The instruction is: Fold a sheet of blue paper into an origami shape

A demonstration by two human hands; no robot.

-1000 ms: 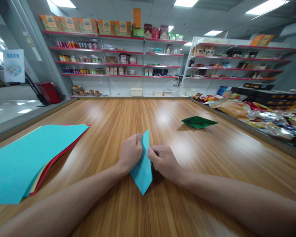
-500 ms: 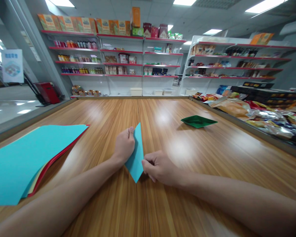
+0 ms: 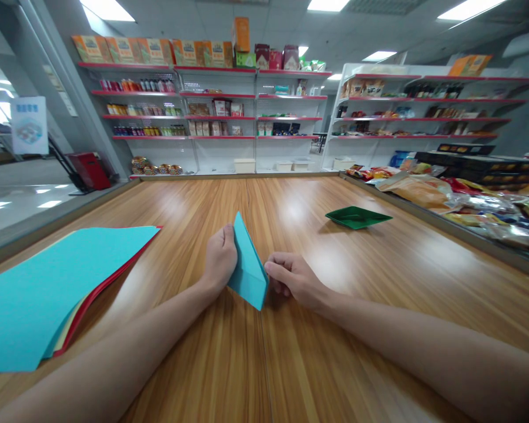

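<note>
1. Head view: the left hand's (image 3: pixel 220 255) grip holds the folded blue paper (image 3: pixel 248 267) mid-way across the counter (image 3: pixel 194 364); the right hand (image 3: pixel 293 279) curls at its edge, pinching or not I can't tell.
2. White bins (image 3: pixel 244 166) sit by the far shelves (image 3: pixel 223 137), contents hidden.

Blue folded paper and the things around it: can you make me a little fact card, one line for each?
Left grip: holds the folded blue paper by its left side
Right grip: at the paper's right edge; can't tell if it's pinching
Folded blue paper: tilted, pointed at the top
Folded green paper: on the table, farther off, to the right
Paper stack: left, blue on top
Background: shelves of goods
</note>
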